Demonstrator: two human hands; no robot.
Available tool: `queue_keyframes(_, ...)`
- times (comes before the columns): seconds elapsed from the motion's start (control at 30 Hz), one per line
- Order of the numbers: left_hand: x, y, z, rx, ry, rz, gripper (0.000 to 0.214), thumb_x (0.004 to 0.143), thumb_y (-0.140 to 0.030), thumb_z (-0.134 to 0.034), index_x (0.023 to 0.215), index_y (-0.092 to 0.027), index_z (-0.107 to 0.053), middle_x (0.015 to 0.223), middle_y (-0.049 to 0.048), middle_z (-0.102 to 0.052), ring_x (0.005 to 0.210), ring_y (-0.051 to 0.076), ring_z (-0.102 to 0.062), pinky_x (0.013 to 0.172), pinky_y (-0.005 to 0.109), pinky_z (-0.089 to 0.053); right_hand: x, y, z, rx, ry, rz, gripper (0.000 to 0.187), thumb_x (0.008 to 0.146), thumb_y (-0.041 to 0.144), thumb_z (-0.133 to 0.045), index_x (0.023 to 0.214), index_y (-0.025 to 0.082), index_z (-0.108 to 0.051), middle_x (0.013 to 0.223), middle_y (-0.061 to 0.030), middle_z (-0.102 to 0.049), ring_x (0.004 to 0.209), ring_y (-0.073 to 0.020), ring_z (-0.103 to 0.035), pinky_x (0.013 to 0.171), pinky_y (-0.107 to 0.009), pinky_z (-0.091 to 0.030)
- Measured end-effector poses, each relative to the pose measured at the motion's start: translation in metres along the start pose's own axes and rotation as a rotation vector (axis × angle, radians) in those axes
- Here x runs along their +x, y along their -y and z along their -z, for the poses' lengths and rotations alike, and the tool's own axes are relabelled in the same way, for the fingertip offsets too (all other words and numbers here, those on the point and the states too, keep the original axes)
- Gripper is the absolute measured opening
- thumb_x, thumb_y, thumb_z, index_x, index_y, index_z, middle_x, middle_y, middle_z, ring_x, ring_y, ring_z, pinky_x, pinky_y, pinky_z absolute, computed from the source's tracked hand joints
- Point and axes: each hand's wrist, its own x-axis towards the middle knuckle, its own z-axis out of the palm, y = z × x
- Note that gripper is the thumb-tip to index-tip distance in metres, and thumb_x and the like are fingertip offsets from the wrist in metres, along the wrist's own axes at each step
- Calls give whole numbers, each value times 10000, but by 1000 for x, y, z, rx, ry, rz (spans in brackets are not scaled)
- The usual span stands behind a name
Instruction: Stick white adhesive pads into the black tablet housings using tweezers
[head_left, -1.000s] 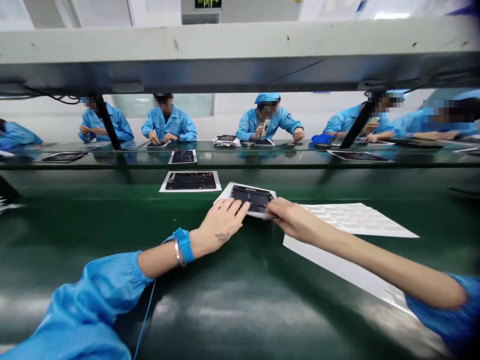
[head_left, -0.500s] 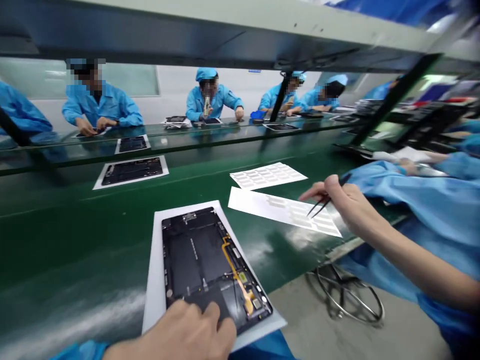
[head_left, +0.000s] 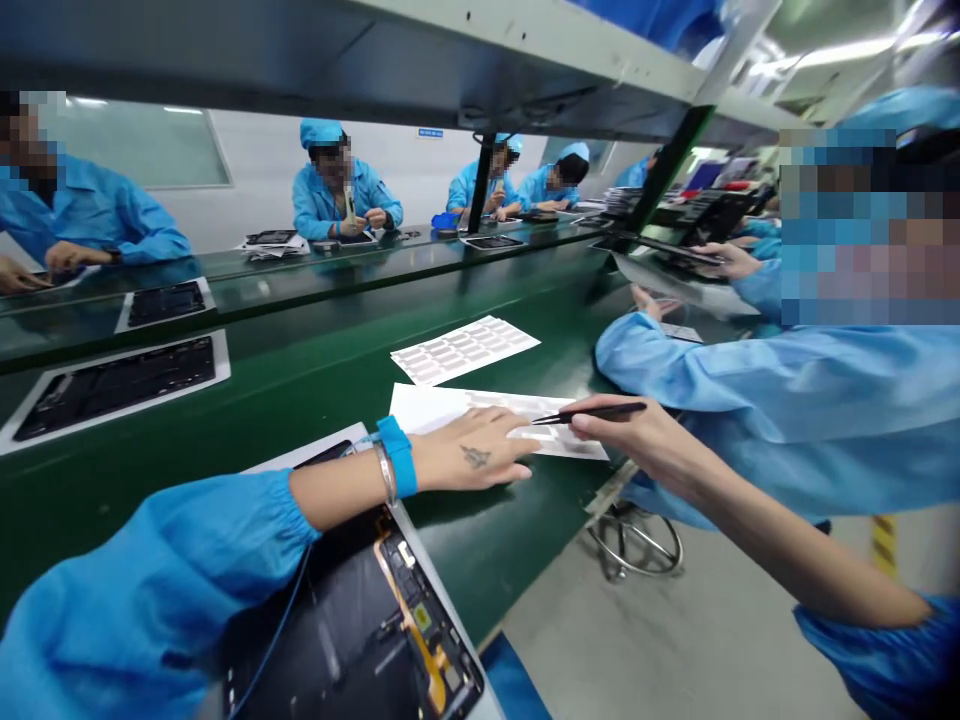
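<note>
My left hand (head_left: 476,447), wearing a blue wrist strap, lies stretched out over a white sheet of pale stickers (head_left: 427,403). Its fingers are apart and reach to the tips of a pair of black tweezers (head_left: 611,410). Those tweezers are pinched in my right hand (head_left: 630,432), their points above the sheet close to my left fingertips. Whether a sticker is between the points is too small to tell. Under my left forearm lies an opened tablet (head_left: 337,620) with an orange flex cable, on a white backing. My sleeve hides part of it.
Another sticker sheet (head_left: 469,348) lies just behind. Further opened tablets (head_left: 120,385) rest on white sheets at the left of the green bench (head_left: 300,345). A co-worker's sleeve (head_left: 697,400) is close on the right. A shelf (head_left: 420,70) spans overhead; several people sit opposite.
My left hand has left the tablet and moved forward and right onto the sticker sheet. The tweezers have tilted flatter. My view has turned right, bringing the neighbouring co-worker further into view.
</note>
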Motion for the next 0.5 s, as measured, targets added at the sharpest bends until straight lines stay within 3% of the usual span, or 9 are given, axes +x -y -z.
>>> queue_keyframes(0.1,2,-4,-24,-91,-24,61,427,1005,-414,-464,1390,-232,-500,1433,120,-447,1325,277,-422,1079,430,-399,-2,-8,1,-11,-84,-4,513,589,675,-785,797,209,-731,733,-36,-716,736,-227,-658,768,-379,-545)
queue_keyframes(0.17,0,-7,-33,-145,-50,109,431,1016,-431,-426,1409,-268,-491,1430,119,-434,1345,298,-396,1077,460,-394,-1,-8,1,-8,-66,-39,560,602,700,-763,830,190,-730,747,-54,-729,750,-232,-677,790,-384,-549)
queue_keyframes(0.3,-2,-7,-38,-210,-78,143,428,1026,-427,-387,1410,-278,-505,1435,140,-406,1365,330,-354,1091,504,-366,3,3,-1,10,48,-77,552,584,663,-797,835,177,-726,824,-96,-755,800,-247,-706,783,-371,-561)
queue_keyframes(0.5,0,-8,-39,-219,-92,160,414,1020,-417,-398,1392,-284,-525,1419,123,-417,1359,318,-348,1097,501,-364,10,10,-3,-11,59,-121,500,613,636,-793,766,166,-711,749,-85,-743,717,-211,-696,702,-334,-561)
